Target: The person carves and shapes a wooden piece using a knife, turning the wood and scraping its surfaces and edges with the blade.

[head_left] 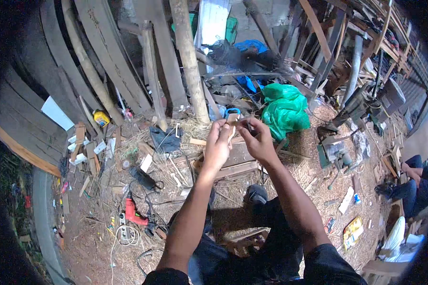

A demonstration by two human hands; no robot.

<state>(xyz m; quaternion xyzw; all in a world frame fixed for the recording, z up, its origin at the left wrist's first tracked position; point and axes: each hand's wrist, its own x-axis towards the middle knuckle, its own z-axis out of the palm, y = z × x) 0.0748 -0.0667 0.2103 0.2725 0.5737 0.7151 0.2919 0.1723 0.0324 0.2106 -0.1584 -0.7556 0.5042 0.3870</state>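
The left hand (218, 148) is raised over the middle of the littered ground (88, 256), its grip clamped on a small, flat, tan piece that looks like wood (232, 118). The piece sticks up past the fingertips towards the far side, near a blue loop (232, 111). The right hand (259, 140) is just beside it, with thumb and index finger bent in to the near end of the piece; whether this grip is closed on it or on something else is too small to tell.

Below the hands lies a brown wooden block (235, 154) on the straw-covered ground. A crumpled, shiny green plastic bag (284, 111) sits right of the hands, and a round, pale wooden pole (190, 61) leans on the far side.

To the near left lie a red power drill (134, 212) and a white extension socket (124, 231) with its cord. A yellow bottle (101, 118) stands farther left, by the boards. At the right edge, another person (413, 183) in dark clothes has both hands near a piece of wood.
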